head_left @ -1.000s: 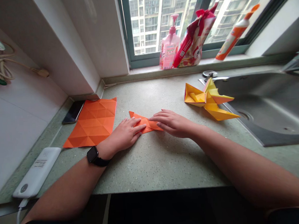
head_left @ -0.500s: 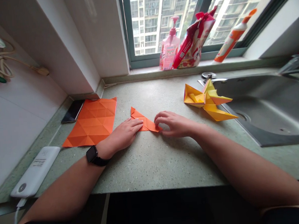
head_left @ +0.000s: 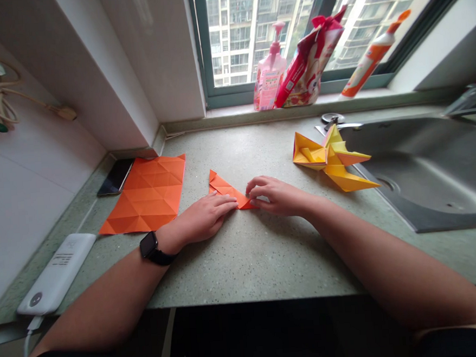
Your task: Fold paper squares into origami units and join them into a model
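Note:
A small folded orange paper piece (head_left: 221,187) lies on the speckled green counter (head_left: 247,254). My left hand (head_left: 206,216), with a black watch on the wrist, lies flat with its fingers stretched over the piece's near edge. My right hand (head_left: 274,195) has its fingers curled in a pinch on the piece's right tip. A larger creased orange sheet (head_left: 147,193) lies flat to the left. A folded yellow and orange paper model (head_left: 332,161) sits to the right, beside the sink.
A steel sink (head_left: 433,170) fills the right side. A phone (head_left: 115,177) and a white power bank (head_left: 57,274) lie at the left. On the window sill stand a pink pump bottle (head_left: 269,73), a red pouch (head_left: 309,59) and an orange bottle (head_left: 370,57).
My right hand went from lying flat on the orange piece to pinching its right tip. My left hand slid a little to the right along the piece's near edge.

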Demonstrator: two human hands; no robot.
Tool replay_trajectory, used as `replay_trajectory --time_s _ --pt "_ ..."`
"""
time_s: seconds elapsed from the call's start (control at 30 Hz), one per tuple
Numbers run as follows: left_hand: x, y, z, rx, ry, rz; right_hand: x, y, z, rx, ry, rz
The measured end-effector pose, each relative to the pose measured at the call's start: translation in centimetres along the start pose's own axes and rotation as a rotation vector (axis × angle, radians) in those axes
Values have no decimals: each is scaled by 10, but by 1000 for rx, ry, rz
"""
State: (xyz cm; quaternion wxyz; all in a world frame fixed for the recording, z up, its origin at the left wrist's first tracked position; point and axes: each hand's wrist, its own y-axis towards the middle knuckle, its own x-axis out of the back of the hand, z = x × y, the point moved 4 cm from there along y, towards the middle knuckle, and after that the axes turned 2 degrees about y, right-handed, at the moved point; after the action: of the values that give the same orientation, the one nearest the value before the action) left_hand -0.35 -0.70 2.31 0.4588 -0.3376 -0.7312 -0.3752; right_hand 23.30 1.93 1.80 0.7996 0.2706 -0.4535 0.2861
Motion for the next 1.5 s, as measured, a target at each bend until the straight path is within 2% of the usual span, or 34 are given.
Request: replay_trajectory --time_s 0.13,0.4,1.03,1.3,1.5 --pt "0 0 -3 -17 -4 15 0 1 2 -12 -4 2" --pt "-5 0 -7 9 60 92 -1 2 2 -125 -40 1" --pt "-5 2 -10 24 104 112 -8 3 -1 -167 -96 -31" --pt "-2 2 -9 40 66 105 -21 5 -11 -228 -49 -83" --pt "-2 2 -9 57 45 113 -22 -2 -31 -339 -51 -28"
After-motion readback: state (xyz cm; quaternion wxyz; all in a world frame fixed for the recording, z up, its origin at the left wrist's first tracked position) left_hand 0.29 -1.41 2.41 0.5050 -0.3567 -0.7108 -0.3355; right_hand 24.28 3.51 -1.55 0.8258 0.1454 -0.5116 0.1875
